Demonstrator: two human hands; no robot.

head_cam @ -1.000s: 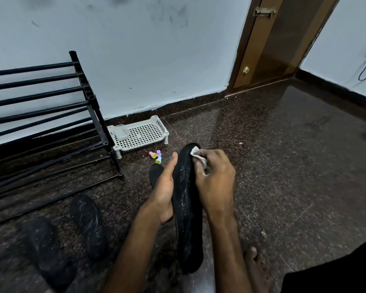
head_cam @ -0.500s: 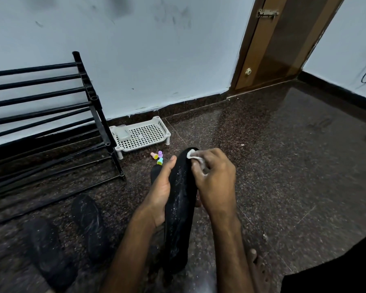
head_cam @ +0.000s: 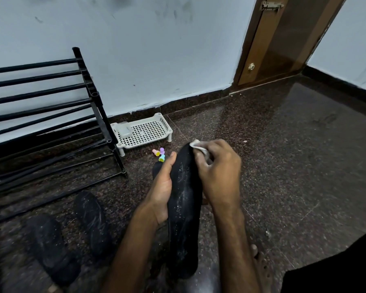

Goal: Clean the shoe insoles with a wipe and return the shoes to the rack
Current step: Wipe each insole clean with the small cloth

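A long black insole (head_cam: 183, 208), dusted with white specks, is held upright-tilted in front of me. My left hand (head_cam: 162, 189) grips its left edge from behind, thumb up along the side. My right hand (head_cam: 217, 174) pinches a crumpled white wipe (head_cam: 199, 145) against the insole's top end. Another dark piece (head_cam: 156, 169) shows on the floor behind my left hand. Two black shoes (head_cam: 91, 220) (head_cam: 51, 248) lie on the floor at lower left. The black shoe rack (head_cam: 51, 106) stands at the left wall with nothing visible on its bars.
A white perforated plastic tray (head_cam: 145, 132) with a small box in it sits beside the rack. Three small coloured caps (head_cam: 159, 154) lie on the dark granite floor (head_cam: 283, 166). A wooden door (head_cam: 283, 39) is at the back right. My bare foot (head_cam: 260, 263) rests below.
The wipe hand stays at the insole's top end, shifting slightly. The insole's lower end swung left and back again.
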